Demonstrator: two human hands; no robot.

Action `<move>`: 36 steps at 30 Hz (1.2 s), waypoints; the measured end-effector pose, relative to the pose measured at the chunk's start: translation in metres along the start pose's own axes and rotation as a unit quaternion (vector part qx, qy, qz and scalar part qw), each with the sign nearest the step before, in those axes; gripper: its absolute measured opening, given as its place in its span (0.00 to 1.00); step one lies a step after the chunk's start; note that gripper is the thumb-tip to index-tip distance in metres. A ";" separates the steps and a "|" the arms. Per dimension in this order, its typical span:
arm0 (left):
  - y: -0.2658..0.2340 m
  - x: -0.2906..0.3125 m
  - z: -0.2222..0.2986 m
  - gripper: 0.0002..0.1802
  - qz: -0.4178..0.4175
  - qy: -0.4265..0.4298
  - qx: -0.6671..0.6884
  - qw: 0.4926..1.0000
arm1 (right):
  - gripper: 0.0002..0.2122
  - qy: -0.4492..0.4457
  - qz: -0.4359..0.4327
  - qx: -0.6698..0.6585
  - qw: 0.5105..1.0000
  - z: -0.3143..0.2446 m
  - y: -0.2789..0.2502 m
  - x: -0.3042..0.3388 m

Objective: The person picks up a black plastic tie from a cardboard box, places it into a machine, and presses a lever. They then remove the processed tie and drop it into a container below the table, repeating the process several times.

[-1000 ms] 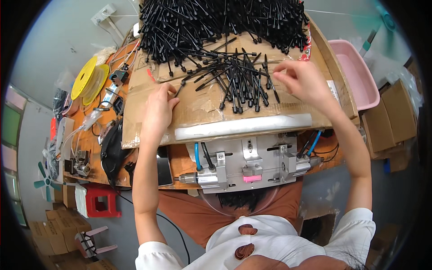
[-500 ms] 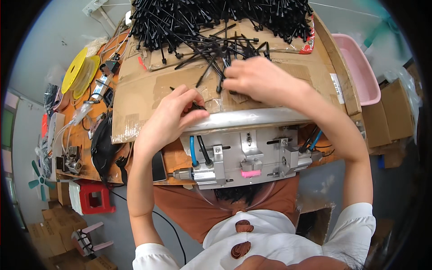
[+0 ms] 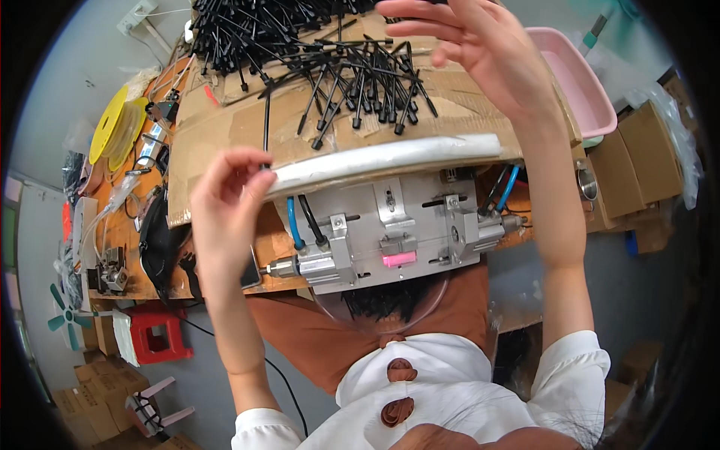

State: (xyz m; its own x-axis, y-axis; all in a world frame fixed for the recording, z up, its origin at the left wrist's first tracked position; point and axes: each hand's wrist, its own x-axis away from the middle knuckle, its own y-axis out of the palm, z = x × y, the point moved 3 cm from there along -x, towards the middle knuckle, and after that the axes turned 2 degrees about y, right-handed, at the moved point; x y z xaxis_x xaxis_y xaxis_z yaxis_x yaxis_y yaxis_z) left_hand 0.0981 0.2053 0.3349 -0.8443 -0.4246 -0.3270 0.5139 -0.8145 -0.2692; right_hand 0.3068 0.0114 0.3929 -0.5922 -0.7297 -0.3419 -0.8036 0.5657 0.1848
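Observation:
My left hand (image 3: 234,187) is closed, with thumb and fingers pinching the near end of a thin black rod (image 3: 266,124) with a small head. That rod points away from me over the cardboard (image 3: 225,142). My right hand (image 3: 487,56) is raised at the far right of the cardboard, fingers stretched apart and nothing in them. Between the hands lies a loose cluster of black headed rods (image 3: 367,86). Behind it rises a large heap of the same rods (image 3: 255,34), partly cut off by the picture's edge. A whitish padded strip (image 3: 382,160) lines the cardboard's near edge.
Below the strip sits a metal fixture (image 3: 360,262) with cylinders, blue and black hoses and a pink block (image 3: 399,259). A clear bowl (image 3: 442,296) of black pieces is at my lap. A yellow spool (image 3: 109,124) stands left, a pink basin (image 3: 581,82) right.
My right hand has left the rod cluster, lifting up and to the right, and its fingers have opened. My left hand has moved left and nearer me, with a rod now showing in it.

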 end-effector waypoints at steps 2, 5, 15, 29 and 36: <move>0.025 0.039 -0.001 0.17 0.047 0.087 -0.091 0.991 | 0.17 -0.041 0.021 0.034 0.998 -0.001 -0.009 0.030; 0.068 0.109 -0.005 0.40 -0.006 0.124 -0.240 0.963 | 0.15 -0.059 0.084 0.114 0.988 0.002 -0.003 0.076; 0.148 0.157 -0.036 0.43 -0.146 0.089 -0.347 0.922 | 0.14 -0.050 0.101 0.137 0.984 0.005 -0.003 0.136; 0.105 0.099 0.004 0.34 -0.127 0.124 -0.360 0.916 | 0.31 -0.104 0.049 0.498 0.859 0.085 0.068 0.230; 0.054 -0.044 -0.016 0.10 -0.111 0.159 -0.343 0.919 | 0.32 -0.038 0.020 0.523 0.851 0.132 0.088 0.233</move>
State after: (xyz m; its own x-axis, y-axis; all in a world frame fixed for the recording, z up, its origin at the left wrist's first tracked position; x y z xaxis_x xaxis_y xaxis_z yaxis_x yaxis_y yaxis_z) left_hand 0.1653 0.1862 0.3205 -0.9088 -0.0534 -0.4139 0.4019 -0.3791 -0.8335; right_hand 0.1057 -0.0586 0.2078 -0.5809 -0.6967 -0.4210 -0.2672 0.6517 -0.7098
